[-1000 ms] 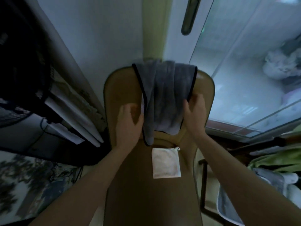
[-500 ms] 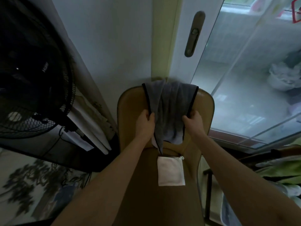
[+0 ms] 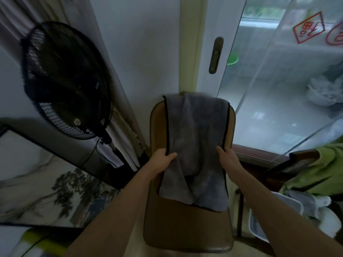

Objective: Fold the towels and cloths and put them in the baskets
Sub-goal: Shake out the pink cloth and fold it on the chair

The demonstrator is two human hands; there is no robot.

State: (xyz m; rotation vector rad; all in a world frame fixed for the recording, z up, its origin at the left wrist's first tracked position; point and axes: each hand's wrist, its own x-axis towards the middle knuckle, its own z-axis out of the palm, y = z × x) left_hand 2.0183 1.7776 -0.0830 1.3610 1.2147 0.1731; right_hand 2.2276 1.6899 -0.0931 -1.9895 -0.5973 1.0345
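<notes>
We see grey towel (image 3: 196, 145) with black edging draped over back of brown chair (image 3: 185, 229), lower end hanging down onto seat. We note left hand (image 3: 162, 160) pinching towel's left edge, thumb on top, fingers curled under cloth. Right hand (image 3: 227, 160) grips right edge, fingers wrapped behind it. Black fan (image 3: 65, 80) stands well left of chair. Green cloth (image 3: 323, 173) and pale cloths (image 3: 289, 206) lie heaped at right. Glass door (image 3: 278, 89) behind chair.
</notes>
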